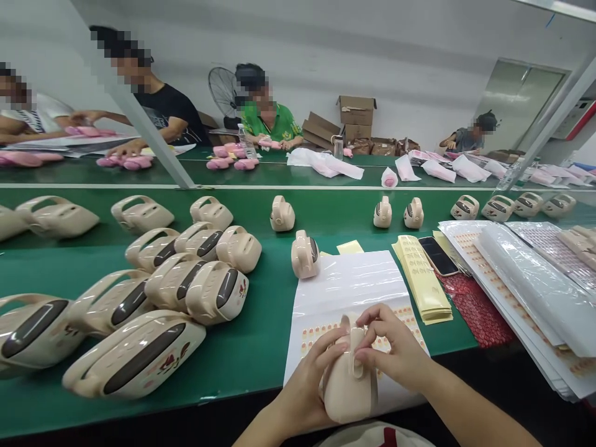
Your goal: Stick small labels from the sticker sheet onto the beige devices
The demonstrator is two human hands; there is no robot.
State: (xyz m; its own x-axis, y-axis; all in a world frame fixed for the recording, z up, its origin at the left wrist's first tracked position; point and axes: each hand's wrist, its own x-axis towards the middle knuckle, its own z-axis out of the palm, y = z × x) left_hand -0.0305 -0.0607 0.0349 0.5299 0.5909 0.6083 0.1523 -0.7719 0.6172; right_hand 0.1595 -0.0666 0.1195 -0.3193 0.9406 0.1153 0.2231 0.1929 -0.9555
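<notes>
A cream plastic unit with a handle (347, 394) is tilted near the table's front edge, over a white sticker sheet (344, 279) with rows of small orange stickers. My left hand (314, 379) is wrapped round its left side, fingers on its top by the handle. My right hand (388, 347) is closed at the handle, thumb and fingertips pressed on it; whether a sticker is between them is too small to tell. Just beyond the sheet's upper left corner stands another cream unit (305, 254).
Several cream units (218, 295) crowd the table's left; more line the green belt (330, 211). Yellow label sheets (421, 279), a phone (438, 256), red bubble wrap (482, 310) and stacked plastic-covered sheets (521, 279) lie right. People work across the belt.
</notes>
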